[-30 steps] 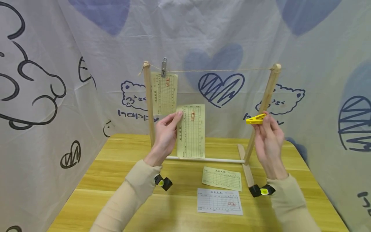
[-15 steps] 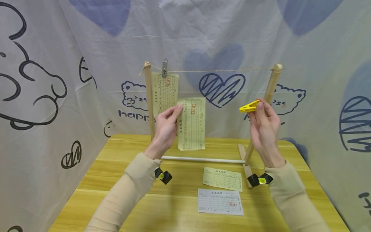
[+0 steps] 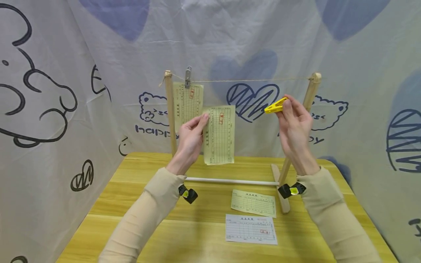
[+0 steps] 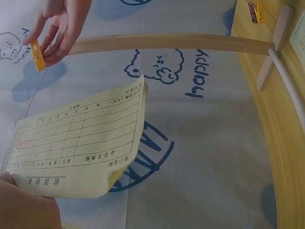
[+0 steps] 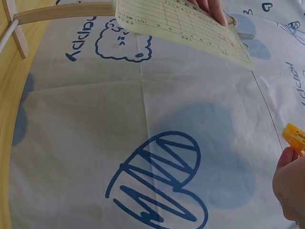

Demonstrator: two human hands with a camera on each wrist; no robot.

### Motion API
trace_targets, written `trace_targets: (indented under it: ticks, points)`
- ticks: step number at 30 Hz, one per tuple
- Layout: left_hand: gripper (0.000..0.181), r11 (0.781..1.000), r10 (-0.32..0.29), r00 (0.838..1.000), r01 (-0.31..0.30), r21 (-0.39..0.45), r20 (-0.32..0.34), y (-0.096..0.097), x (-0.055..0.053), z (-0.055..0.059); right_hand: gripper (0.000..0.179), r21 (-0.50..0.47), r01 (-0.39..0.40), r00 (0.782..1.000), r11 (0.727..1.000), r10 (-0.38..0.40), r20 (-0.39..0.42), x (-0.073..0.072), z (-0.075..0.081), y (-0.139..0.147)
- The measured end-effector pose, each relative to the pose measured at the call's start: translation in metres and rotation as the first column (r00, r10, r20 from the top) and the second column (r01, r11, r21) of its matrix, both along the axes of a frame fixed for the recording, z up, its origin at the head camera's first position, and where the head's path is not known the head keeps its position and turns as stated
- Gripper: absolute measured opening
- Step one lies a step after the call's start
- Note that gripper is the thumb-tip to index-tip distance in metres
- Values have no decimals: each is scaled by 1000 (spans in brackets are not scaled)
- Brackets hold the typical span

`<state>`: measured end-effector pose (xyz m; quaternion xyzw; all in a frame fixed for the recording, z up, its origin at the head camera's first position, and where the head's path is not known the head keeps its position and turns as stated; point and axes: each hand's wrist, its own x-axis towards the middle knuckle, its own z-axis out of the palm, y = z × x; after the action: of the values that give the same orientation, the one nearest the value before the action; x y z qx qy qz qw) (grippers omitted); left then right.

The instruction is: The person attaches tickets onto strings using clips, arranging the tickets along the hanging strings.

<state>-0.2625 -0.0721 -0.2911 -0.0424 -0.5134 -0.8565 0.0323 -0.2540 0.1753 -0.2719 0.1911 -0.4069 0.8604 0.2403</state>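
Note:
My left hand [image 3: 190, 140] pinches a yellow receipt slip [image 3: 219, 137] by its left edge and holds it upright in the air, just below the string [image 3: 246, 80]. In the left wrist view the same slip [image 4: 81, 138] bends slightly at one corner. My right hand [image 3: 295, 128] pinches a yellow clothespin [image 3: 275, 106] between thumb and fingers, to the right of the slip and a little below the string. At the string's left end another yellow receipt slip [image 3: 185, 102] hangs from a metal clip [image 3: 188, 77], its lower right part behind my left hand and the held slip.
The string runs between a left wooden post [image 3: 170, 113] and a right wooden post [image 3: 310, 95]. A white rod [image 3: 230, 180] joins them low down. On the table [image 3: 108, 215] lie a yellow slip [image 3: 253, 203] and a white slip [image 3: 251, 229]. Small clothespins [image 4: 256, 12] show in the left wrist view.
Both hands have risen toward the string, the left with the receipt slip. The right has also moved leftward with the clothespin. The hanging slip and the papers on the table have stayed put.

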Motion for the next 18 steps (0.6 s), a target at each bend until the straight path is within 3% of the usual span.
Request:
trace_targets:
  ticks: [18]
  points:
    - [32,1000,0,1000,0,-17,-32,6,-9,11,22,122,-43,996,992,52,-69,-18,37,-13]
